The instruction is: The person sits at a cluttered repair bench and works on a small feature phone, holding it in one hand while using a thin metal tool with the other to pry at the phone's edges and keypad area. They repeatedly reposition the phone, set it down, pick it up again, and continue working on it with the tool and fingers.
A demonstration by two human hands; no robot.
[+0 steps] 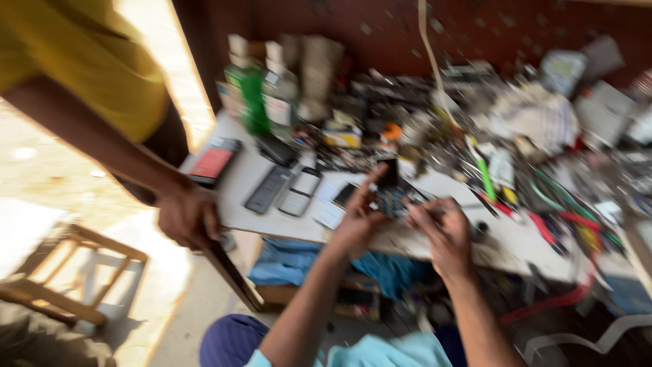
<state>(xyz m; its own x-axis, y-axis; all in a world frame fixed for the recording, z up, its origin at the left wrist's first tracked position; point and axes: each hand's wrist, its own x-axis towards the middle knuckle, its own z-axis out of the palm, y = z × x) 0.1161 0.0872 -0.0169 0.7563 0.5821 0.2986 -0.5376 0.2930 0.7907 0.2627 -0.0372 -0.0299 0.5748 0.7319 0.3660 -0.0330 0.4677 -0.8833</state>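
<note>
My left hand (358, 221) and right hand (443, 228) close together on a small phone part (392, 198) at the near edge of the white worktop (272, 217); blur hides the exact grip. I should hold it steady and press lightly. At ten o'clock lie old phones (285, 189); at two o'clock, tools (543, 204). Another person's hand (187, 216) grips the worktop's left end.
</note>
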